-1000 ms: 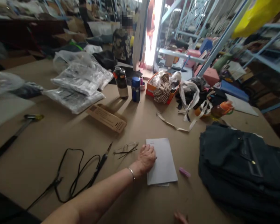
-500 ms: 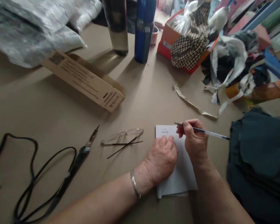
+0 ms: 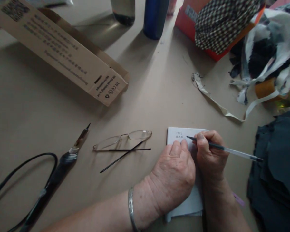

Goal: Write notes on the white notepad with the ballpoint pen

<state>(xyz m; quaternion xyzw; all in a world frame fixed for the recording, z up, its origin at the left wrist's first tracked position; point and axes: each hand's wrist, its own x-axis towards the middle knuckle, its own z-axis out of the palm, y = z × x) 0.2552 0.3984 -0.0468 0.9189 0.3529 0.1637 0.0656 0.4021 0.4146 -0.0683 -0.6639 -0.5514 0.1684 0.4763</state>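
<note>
A white sheet of paper (image 3: 176, 134) lies on the tan table (image 3: 38, 106) with a few small written marks near its top left corner. My left hand (image 3: 174, 175) rests flat on the paper, a metal bangle on its wrist. My right hand (image 3: 211, 158) grips a clear pen (image 3: 232, 150), its tip touching the paper beside the marks. Thin-framed glasses (image 3: 122, 143) lie folded just left of the paper.
A long cardboard box (image 3: 60, 54) lies at the upper left. A tool with a black cord (image 3: 60, 167) sits at the left. Two bottles (image 3: 156, 17) stand at the top. An orange box with checked cloth (image 3: 217, 25), fabric strips (image 3: 219, 106) and folded dark cloth (image 3: 277, 167) fill the right.
My right hand came into view holding the pen and set its tip on the paper. The view moved closer and lower over the table; my left hand stayed on the paper.
</note>
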